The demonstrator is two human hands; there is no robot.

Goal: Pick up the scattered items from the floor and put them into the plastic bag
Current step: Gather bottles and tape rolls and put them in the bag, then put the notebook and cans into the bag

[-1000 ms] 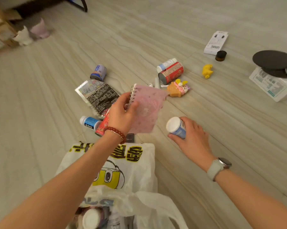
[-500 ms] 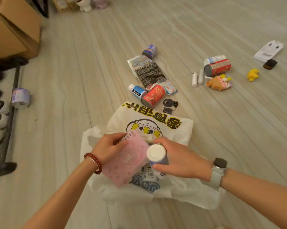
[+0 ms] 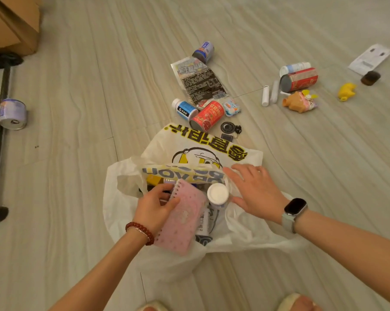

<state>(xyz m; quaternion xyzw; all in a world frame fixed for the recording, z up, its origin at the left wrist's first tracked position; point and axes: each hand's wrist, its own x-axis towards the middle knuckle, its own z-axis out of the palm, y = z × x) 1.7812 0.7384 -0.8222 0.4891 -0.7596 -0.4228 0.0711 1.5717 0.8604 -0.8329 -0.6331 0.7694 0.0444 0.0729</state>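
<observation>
White plastic bag (image 3: 241, 158), yellow and black print, lying on the floor (image 3: 77, 176) with its mouth open toward the person. Left hand (image 3: 154, 206), red bead bracelet at the wrist, grips a pink spiral notebook (image 3: 182, 218) by its bound edge, the notebook tilted over the bag's mouth and partly inside it. Right hand (image 3: 254, 189), watch on the wrist, fingers spread and empty, rests just beside a white-capped bottle (image 3: 218, 195) that stands in the bag's mouth; whether it touches the bottle cannot be told. Other contents of the bag are too hidden to name. On the floor beyond the bag: a red can (image 3: 207, 115) on its side, touching a blue-labelled bottle (image 3: 184, 108); a flat black-and-silver packet (image 3: 199, 80); a small blue tin (image 3: 204, 51) at the packet's far end; a black keyring (image 3: 231, 127) near the bag's edge. Further right: a second red can (image 3: 299, 79), two white tubes (image 3: 269, 94), an orange toy (image 3: 299, 101), a yellow toy (image 3: 346, 91), a dark jar (image 3: 370, 77), a white pack (image 3: 370, 59). Far left: a lone tin (image 3: 12, 113), a cardboard box (image 3: 12, 23).
</observation>
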